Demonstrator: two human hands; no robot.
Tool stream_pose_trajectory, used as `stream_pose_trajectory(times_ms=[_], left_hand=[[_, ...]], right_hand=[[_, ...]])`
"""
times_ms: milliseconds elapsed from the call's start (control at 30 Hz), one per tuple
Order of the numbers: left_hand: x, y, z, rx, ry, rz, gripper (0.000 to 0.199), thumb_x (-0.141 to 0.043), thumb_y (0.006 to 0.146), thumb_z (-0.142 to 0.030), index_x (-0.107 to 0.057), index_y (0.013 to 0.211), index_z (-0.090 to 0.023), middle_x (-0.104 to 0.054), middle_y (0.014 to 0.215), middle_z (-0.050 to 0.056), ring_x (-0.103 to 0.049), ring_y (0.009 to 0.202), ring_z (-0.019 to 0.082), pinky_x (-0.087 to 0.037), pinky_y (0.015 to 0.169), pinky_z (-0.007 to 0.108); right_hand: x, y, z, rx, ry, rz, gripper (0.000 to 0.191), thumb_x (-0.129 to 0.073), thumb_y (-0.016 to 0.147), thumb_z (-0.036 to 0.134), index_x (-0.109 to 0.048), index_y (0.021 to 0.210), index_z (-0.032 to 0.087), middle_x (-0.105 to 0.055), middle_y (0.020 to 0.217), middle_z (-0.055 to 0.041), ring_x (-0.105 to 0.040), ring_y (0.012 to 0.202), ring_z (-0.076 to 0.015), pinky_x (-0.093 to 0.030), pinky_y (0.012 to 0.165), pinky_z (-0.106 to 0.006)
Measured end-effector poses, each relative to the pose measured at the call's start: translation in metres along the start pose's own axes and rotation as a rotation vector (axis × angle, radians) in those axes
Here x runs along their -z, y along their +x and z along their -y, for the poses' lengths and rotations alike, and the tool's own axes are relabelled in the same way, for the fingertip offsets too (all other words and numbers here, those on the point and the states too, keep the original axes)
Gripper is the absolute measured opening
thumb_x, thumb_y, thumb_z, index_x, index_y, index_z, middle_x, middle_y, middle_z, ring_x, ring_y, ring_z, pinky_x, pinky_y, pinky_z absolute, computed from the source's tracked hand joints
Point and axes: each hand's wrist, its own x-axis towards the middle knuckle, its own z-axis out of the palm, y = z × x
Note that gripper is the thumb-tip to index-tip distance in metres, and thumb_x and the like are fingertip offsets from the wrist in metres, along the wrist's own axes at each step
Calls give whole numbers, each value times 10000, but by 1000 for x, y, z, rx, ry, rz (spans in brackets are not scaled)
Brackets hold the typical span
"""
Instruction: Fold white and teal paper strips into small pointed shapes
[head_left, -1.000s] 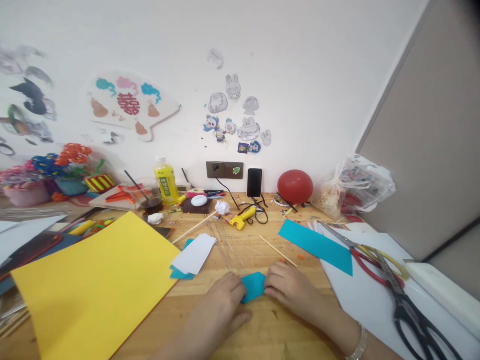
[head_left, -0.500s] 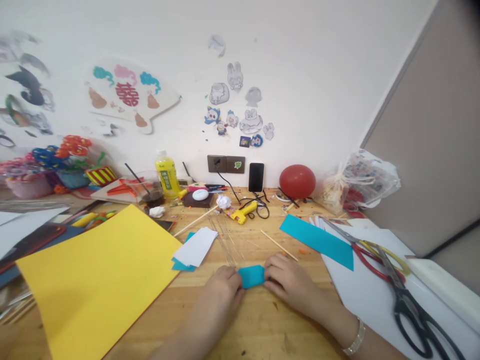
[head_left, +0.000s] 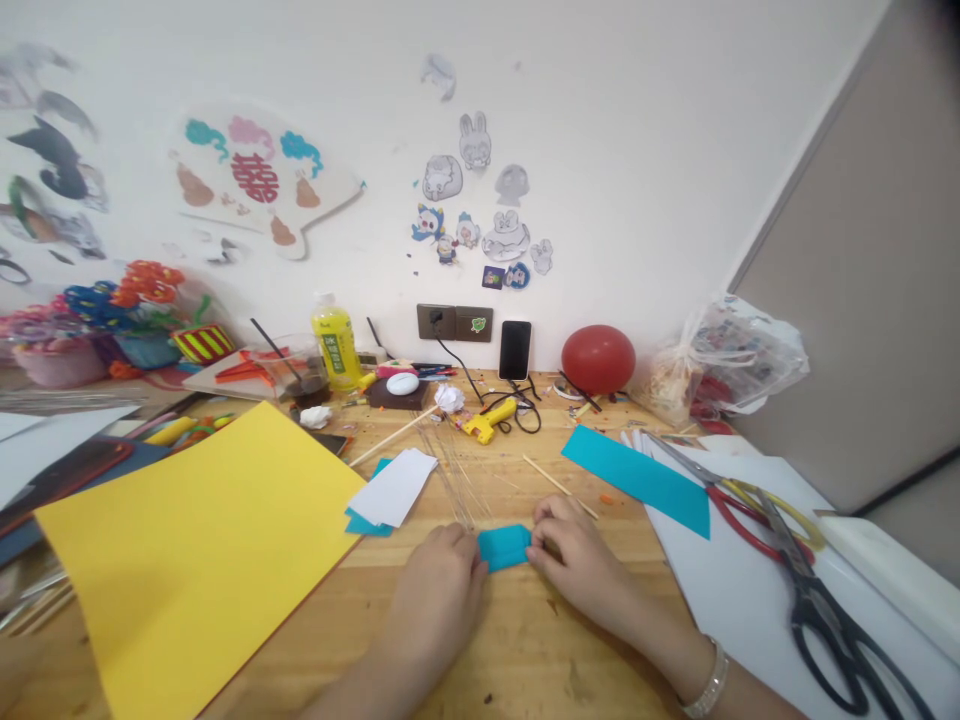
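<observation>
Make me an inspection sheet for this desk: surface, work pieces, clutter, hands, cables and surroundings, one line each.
Surface: wooden tabletop, with small dark marks and scattered scraps.
Work pieces: small blue paper, creased; longer blue strip to its right, overlapping white sheets.
Clutter: yellow sheet at left, black-handled scissors over the white sheets, drink bottle, red balloon, yellow glue gun.
Hands: left hand at the small blue paper's left end, fingertips hidden; right hand pinching its right end.
Cables: black cable plugged into the wall socket; black cord looped beside the glue gun.
Surroundings: white wall with drawings and stickers; grey panel at right.
</observation>
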Motion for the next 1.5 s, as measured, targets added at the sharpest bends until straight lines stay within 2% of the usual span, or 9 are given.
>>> stream_pose_trajectory(times_ms=[200, 367, 633, 767, 833, 967, 1067, 1267, 1500], left_hand=[[-3, 5, -1, -5, 96, 25, 219, -355, 785, -150, -574, 773, -144, -593, 822, 90, -534, 802, 222, -402, 715, 338], [-3, 7, -6, -10, 200, 52, 256, -329, 786, -132, -584, 802, -112, -600, 826, 138, -548, 789, 271, -415, 679, 384], [-3, 13, -9, 2, 261, 71, 248, -349, 760, -112, -593, 797, -89, -627, 790, 160, -578, 759, 283, -424, 654, 377], [-1, 15, -10, 13, 262, 81, 242, -359, 765, -136, -591, 810, -85, -636, 800, 168, -585, 770, 288, -431, 656, 376], [1, 15, -11, 17, 261, 83, 243, -359, 766, -142, -588, 823, -84, -638, 801, 170, -590, 768, 293, -435, 651, 381], [1, 15, -11, 25, 260, 75, 244, -349, 770, -137, -574, 849, -84, -636, 805, 173, -594, 766, 298, -439, 642, 389], [0, 14, -9, 28, 256, 68, 236, -346, 783, -149, -563, 859, -93, -630, 811, 169, -591, 778, 291, -434, 651, 385], [5, 9, -3, 45, 239, 78, 208, -383, 804, -237, -553, 845, -124, -633, 828, 142, -587, 795, 272, -424, 673, 369], [9, 8, 1, 68, 210, 82, 207, -423, 797, -293, -557, 829, -139, -635, 837, 121, -582, 801, 259, -408, 690, 356]], right_hand=[[-7, 0, 1, -27, -43, -63, 139, -505, 673, 72, -483, 583, 176, -482, 747, -13, -433, 754, -166, -352, 674, -292], [-9, 0, 1, -27, -59, -74, 138, -495, 659, 73, -467, 575, 178, -480, 734, -19, -427, 749, -173, -354, 670, -299], [-12, -1, -1, -14, -81, -80, 131, -493, 663, 90, -464, 574, 182, -473, 721, -17, -431, 738, -173, -355, 660, -294], [-11, -3, 2, 6, -123, -117, 82, -510, 686, 102, -513, 667, 182, -488, 769, -32, -438, 760, -187, -363, 679, -314], [-10, -5, 5, 65, -148, -122, 99, -504, 726, 107, -555, 756, 186, -511, 819, -49, -444, 792, -198, -366, 699, -331], [-10, -8, 12, 279, -202, -39, 152, -468, 834, 209, -605, 898, 228, -562, 926, -69, -452, 875, -212, -367, 744, -352], [-7, -9, 14, 376, -245, 0, 216, -410, 873, 247, -605, 966, 261, -577, 982, -68, -457, 901, -207, -364, 765, -369], [12, -11, 9, 360, -242, 61, 256, -430, 842, 176, -611, 994, 273, -551, 1082, -73, -438, 962, -221, -374, 794, -400], [29, -13, -9, 316, -195, 166, 389, -450, 770, 83, -584, 1049, 318, -518, 1157, -32, -401, 1051, -218, -344, 881, -417]])
